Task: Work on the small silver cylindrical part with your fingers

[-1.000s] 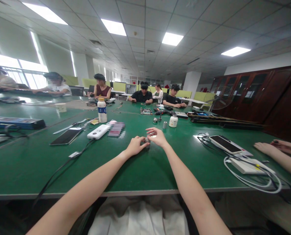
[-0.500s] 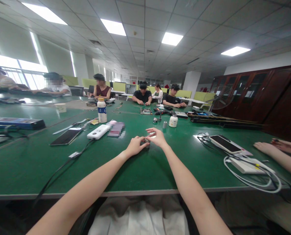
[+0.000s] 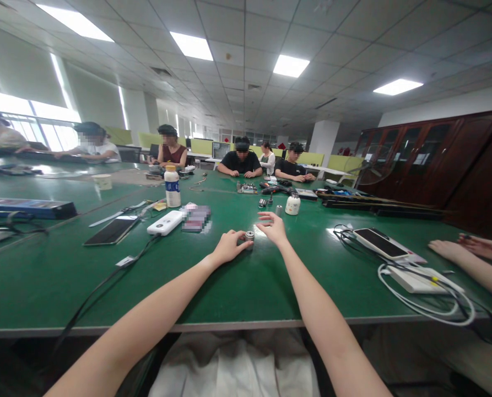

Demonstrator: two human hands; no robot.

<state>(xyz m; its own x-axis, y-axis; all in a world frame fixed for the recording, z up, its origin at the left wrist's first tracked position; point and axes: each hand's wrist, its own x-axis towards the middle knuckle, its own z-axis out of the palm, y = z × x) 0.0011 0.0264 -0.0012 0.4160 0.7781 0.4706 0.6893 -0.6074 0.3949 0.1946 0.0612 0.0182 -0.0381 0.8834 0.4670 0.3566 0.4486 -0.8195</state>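
A small silvery metal cylinder [image 3: 249, 238] stands upright on the green table [image 3: 212, 292], its ringed top facing up. My left hand [image 3: 230, 246] is closed on it, with thumb and fingers at its near and left sides. To the right, apart from the cylinder, my right hand [image 3: 272, 227] hovers over the table with fingers spread and nothing visible in them. Just beyond the right hand stands another plain metal cylinder [image 3: 279, 210], partly hidden by the fingers. Small dark and metallic parts [image 3: 264, 203] lie behind it.
A white jar [image 3: 292, 204] stands at the right, a bottle [image 3: 172, 187] at the left. Nearby lie a white power strip [image 3: 165, 222] and a dark phone [image 3: 112, 230]. Cables [image 3: 430, 298] surround white devices at the right, beside another person's hands [image 3: 448, 249]. Several people sit across the table.
My right hand has come off the metal cylinder and moved right, uncovering its top. The left hand stays in place on it. A person opposite has shifted their arms.
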